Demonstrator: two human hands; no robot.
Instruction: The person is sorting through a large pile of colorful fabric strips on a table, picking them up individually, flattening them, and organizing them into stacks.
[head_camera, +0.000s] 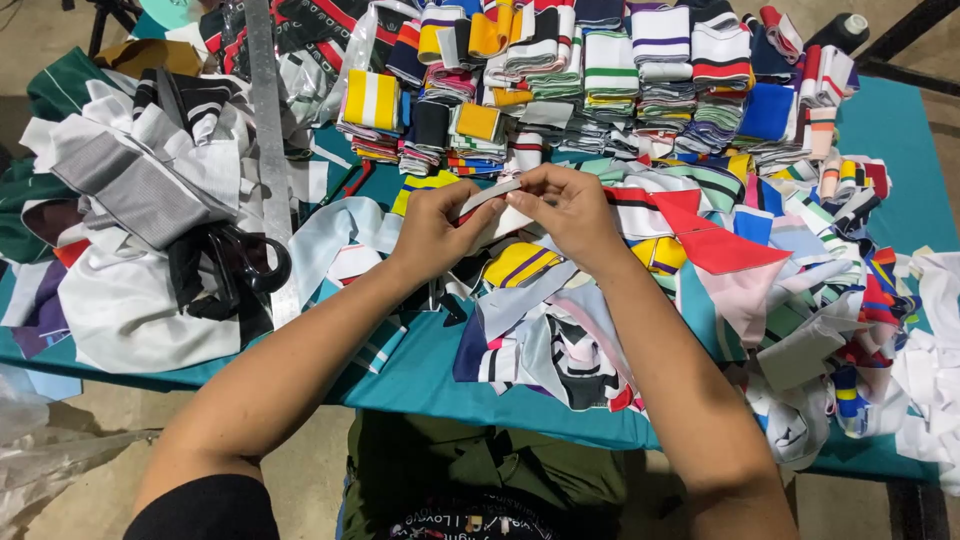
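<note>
My left hand (432, 228) and my right hand (570, 208) meet above the middle of a teal-covered table (420, 375). Both pinch a small white strip of ribbed fabric with a red edge (492, 196), held between thumbs and fingertips. Under the hands lies a loose heap of striped knit pieces (560, 330), among them a yellow one with purple stripes (517, 264) and a red one (715, 245).
Neat stacks of folded striped knit bands (600, 80) fill the far side. Black scissors (240, 262) and a long metal ruler (266, 130) lie at the left on white and grey cloth (130, 200). More scraps (860, 290) crowd the right edge.
</note>
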